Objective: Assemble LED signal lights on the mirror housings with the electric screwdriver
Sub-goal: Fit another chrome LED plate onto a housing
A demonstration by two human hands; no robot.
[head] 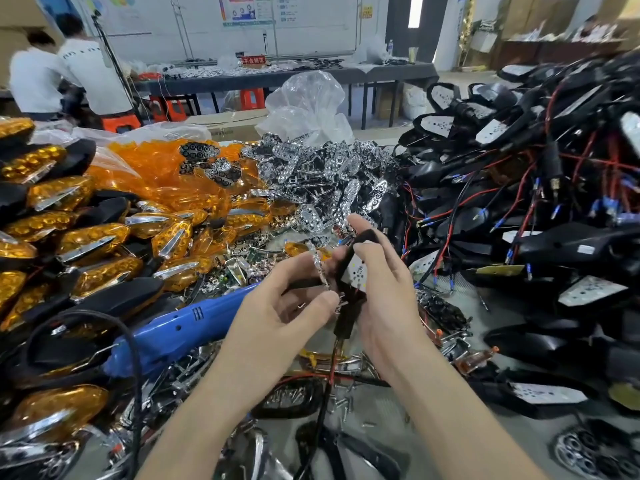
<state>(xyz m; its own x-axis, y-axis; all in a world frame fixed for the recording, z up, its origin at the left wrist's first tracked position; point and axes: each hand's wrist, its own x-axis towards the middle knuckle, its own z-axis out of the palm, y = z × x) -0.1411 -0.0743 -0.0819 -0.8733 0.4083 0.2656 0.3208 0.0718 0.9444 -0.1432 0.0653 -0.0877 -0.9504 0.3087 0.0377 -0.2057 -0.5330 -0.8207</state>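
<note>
Amber finished lights (79, 237) are sitting stacked left, many black housings (540, 237) waiting right. The blue screwdriver (180, 334) is lying unused on the desk (388, 420). Our right hand (384, 289) is gripping one housing (348, 317), our left hand (277, 306) pinching a chrome reflector (319, 268) just beside it.

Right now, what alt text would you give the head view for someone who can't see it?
The right hand grips a black housing while the left hand pinches a chrome reflector beside it. A blue screwdriver lies unheld at left, amid heaps of amber lights, spare reflectors and wired housings.
</note>
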